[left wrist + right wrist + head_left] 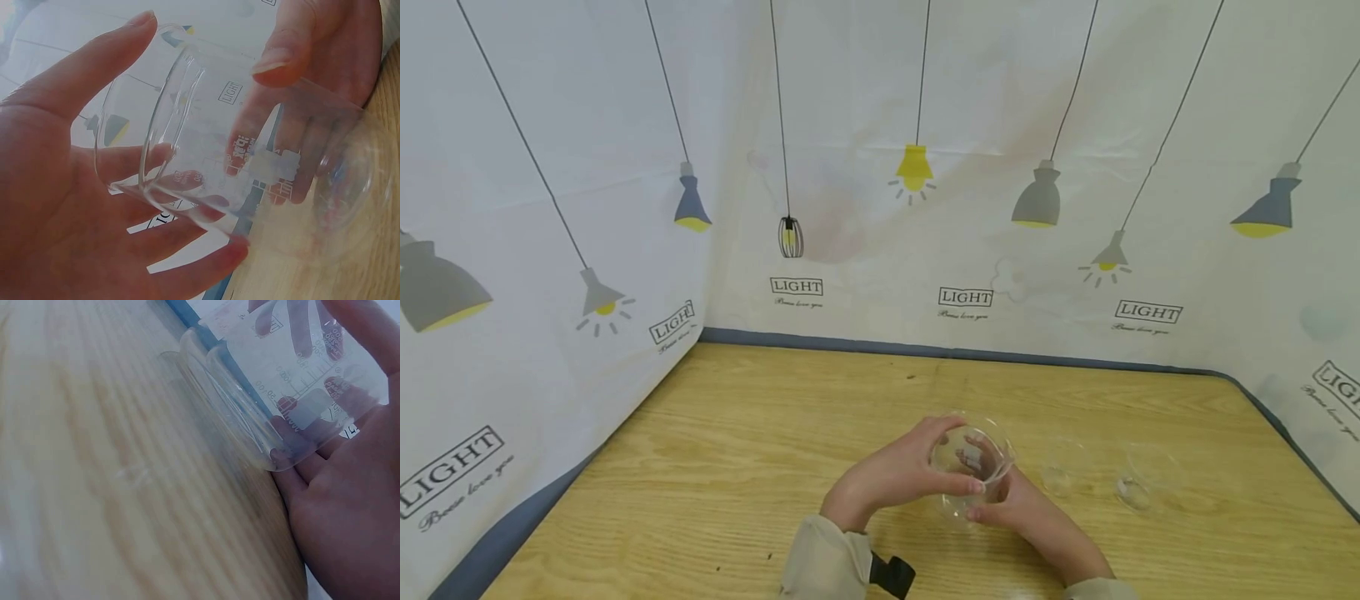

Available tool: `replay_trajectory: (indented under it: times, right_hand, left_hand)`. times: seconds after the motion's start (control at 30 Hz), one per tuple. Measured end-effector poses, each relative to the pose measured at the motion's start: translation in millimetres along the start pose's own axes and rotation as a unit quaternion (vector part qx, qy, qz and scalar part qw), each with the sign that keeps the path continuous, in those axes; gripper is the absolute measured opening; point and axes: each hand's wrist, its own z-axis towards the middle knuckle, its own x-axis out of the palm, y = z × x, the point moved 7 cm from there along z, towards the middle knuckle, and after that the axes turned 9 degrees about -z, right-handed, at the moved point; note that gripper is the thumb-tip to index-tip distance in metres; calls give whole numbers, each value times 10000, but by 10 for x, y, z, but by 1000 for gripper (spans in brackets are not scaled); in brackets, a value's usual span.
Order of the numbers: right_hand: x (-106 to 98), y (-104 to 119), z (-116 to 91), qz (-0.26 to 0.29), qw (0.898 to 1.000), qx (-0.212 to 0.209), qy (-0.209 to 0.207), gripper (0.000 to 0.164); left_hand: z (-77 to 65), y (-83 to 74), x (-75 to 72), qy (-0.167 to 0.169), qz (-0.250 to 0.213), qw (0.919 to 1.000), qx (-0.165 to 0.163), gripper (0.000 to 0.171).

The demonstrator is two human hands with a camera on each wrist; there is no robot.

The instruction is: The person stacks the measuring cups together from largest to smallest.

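A nested pair of glass beakers [970,457] is held tilted over the bench [737,467], its rim end clasped by the left grip [906,471] and its lower part by the right grip [1021,510]. To the right, two clear vessels [1132,493] are seen on the bench.

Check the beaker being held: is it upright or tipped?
Roughly upright: the clear beaker has its open mouth facing up in the head view, and the right wrist view shows its base towards the table.
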Motion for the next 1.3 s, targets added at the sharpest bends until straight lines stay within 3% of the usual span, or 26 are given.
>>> replay_trajectory:
  times: [0.2, 0.47, 0.8, 1.3]
  right_hand:
    - [-2, 24, -5, -5, 9999, -159, -37, 82]
    - [-5, 10, -9, -116, 9996, 225, -86, 83]
    - [20, -16, -10, -41, 9999, 131, 35, 84]
    - [-11, -52, -27, -74, 9990, 427, -106, 82]
  left_hand:
    - [5, 1, 3, 57, 31, 10000, 39, 80]
    - [-7, -10, -24, -31, 278, 9995, 147, 78]
    - [-7, -5, -18, -28, 279, 9994, 179, 78]
    - [9, -22, -21, -82, 525, 9984, 202, 78]
